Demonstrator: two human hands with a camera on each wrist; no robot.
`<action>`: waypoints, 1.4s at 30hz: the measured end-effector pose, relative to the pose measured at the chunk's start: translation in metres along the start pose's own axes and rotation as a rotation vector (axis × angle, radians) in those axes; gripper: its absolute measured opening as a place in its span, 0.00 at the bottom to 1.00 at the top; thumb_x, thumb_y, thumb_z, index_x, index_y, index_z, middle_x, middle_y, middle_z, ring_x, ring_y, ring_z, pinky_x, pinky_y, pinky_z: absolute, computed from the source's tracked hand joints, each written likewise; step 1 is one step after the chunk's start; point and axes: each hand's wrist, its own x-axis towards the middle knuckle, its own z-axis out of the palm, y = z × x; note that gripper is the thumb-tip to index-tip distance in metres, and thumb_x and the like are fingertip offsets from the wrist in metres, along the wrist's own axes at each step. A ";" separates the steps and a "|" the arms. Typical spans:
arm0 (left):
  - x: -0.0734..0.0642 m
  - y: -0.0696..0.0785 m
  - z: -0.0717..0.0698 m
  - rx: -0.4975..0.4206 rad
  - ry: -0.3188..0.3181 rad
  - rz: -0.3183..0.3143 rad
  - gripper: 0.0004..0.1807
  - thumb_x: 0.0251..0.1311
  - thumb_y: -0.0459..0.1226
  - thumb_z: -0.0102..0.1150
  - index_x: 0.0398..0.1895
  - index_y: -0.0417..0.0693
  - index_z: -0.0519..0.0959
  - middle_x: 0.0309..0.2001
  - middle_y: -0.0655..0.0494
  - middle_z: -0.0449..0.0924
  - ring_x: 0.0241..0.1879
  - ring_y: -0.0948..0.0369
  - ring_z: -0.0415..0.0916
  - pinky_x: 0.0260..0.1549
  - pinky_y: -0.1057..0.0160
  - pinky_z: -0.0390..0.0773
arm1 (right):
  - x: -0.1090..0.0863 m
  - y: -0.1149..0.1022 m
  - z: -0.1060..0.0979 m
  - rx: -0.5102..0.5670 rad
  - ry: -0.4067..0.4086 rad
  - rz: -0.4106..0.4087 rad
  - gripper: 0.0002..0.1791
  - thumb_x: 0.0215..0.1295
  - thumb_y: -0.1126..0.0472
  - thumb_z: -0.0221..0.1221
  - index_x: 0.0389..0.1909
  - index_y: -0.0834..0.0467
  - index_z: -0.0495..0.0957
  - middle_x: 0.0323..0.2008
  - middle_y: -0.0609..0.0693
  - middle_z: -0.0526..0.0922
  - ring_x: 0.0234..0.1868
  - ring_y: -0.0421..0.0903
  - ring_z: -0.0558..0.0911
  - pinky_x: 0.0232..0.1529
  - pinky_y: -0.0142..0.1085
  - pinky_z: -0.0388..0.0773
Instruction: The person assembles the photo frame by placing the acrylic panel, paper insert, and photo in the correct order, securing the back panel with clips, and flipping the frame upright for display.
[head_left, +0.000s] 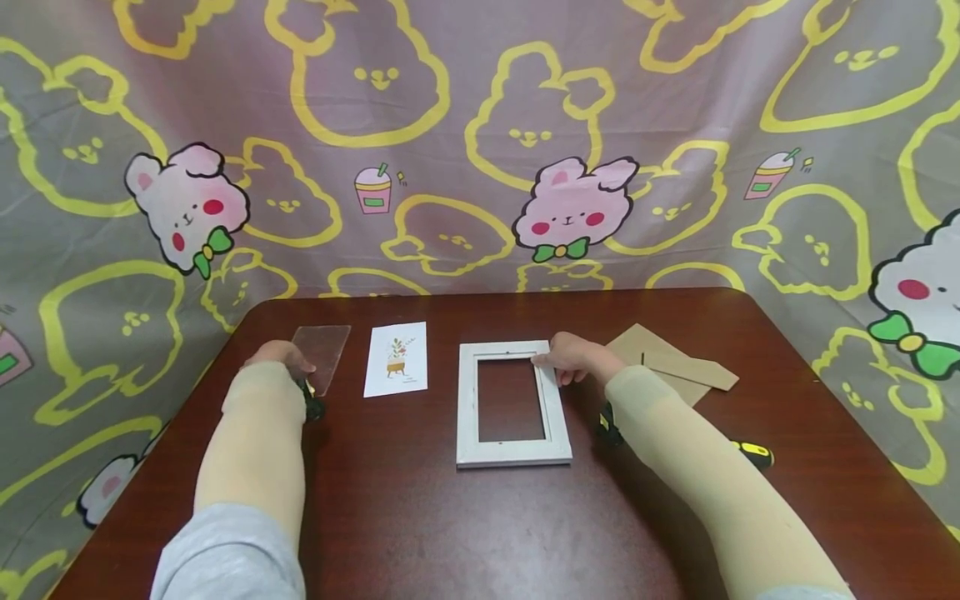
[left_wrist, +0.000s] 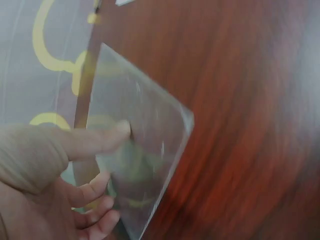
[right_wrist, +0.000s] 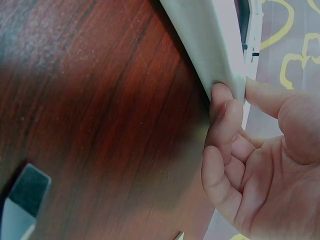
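On the left of the table my left hand (head_left: 279, 357) pinches a clear plastic sheet (head_left: 330, 350) by its edge. The left wrist view shows the thumb on the near face of the sheet (left_wrist: 145, 135), which is tilted, with the other fingers curled behind it. A white picture frame (head_left: 468, 404) with an open middle lies near the table's centre. My right hand (head_left: 583, 358) grips its upper right corner. Thumb and index finger are on either side of the frame's rail (right_wrist: 207, 40) in the right wrist view. Between the sheet and the frame lies a white flower-pot picture card (head_left: 395, 358).
Right of the frame lies a brown backing board (head_left: 675, 392) with a stand strip, partly behind the right arm. A yellow-and-black handled object (head_left: 753, 454) sits farther right, its other end hidden by that arm. A patterned curtain (head_left: 465, 150) hangs behind the table (head_left: 420, 517).
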 end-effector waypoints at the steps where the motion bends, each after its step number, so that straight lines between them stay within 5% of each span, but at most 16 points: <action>1: 0.001 0.000 0.000 -0.003 0.005 0.000 0.44 0.60 0.40 0.65 0.68 0.23 0.50 0.60 0.24 0.53 0.57 0.34 0.54 0.57 0.40 0.66 | 0.000 0.000 0.000 -0.001 0.000 0.001 0.20 0.70 0.50 0.57 0.24 0.61 0.73 0.15 0.50 0.78 0.16 0.41 0.77 0.23 0.37 0.75; 11: 0.033 -0.015 -0.004 -0.030 0.031 0.028 0.52 0.46 0.46 0.76 0.66 0.27 0.56 0.54 0.29 0.62 0.49 0.35 0.62 0.41 0.40 0.75 | -0.002 -0.001 0.000 -0.015 0.005 -0.011 0.21 0.70 0.50 0.57 0.24 0.62 0.74 0.15 0.50 0.78 0.16 0.42 0.77 0.22 0.36 0.75; 17: 0.032 -0.012 -0.005 -0.009 0.044 0.025 0.52 0.45 0.47 0.76 0.65 0.28 0.57 0.52 0.29 0.61 0.47 0.36 0.62 0.35 0.44 0.77 | 0.000 0.001 -0.001 -0.008 0.016 0.001 0.20 0.70 0.50 0.57 0.25 0.62 0.74 0.15 0.51 0.78 0.17 0.42 0.77 0.23 0.36 0.75; 30: 0.033 -0.011 -0.001 0.047 0.055 0.021 0.46 0.53 0.45 0.70 0.65 0.25 0.57 0.52 0.28 0.60 0.49 0.35 0.60 0.47 0.40 0.72 | 0.001 0.000 0.002 -0.020 0.008 -0.001 0.21 0.71 0.50 0.56 0.24 0.62 0.74 0.15 0.50 0.78 0.16 0.41 0.77 0.23 0.37 0.76; 34: 0.035 -0.016 -0.003 0.077 0.012 0.013 0.47 0.54 0.46 0.70 0.65 0.22 0.56 0.57 0.25 0.60 0.51 0.35 0.62 0.50 0.39 0.71 | 0.001 0.000 0.003 -0.024 0.002 0.001 0.21 0.70 0.49 0.56 0.24 0.62 0.75 0.15 0.50 0.78 0.17 0.42 0.77 0.23 0.37 0.76; 40: 0.020 -0.016 -0.012 0.166 -0.041 -0.058 0.54 0.48 0.51 0.73 0.65 0.23 0.56 0.55 0.26 0.64 0.49 0.37 0.65 0.47 0.40 0.74 | 0.001 0.000 0.000 -0.033 0.000 -0.003 0.21 0.71 0.50 0.56 0.23 0.62 0.75 0.15 0.50 0.78 0.17 0.42 0.77 0.23 0.37 0.76; 42: 0.015 -0.018 -0.015 0.129 -0.034 -0.085 0.55 0.47 0.53 0.73 0.66 0.25 0.56 0.54 0.28 0.64 0.48 0.37 0.65 0.45 0.40 0.75 | 0.002 0.000 0.000 -0.039 0.000 -0.004 0.21 0.71 0.49 0.56 0.24 0.62 0.75 0.15 0.50 0.78 0.17 0.42 0.77 0.23 0.37 0.76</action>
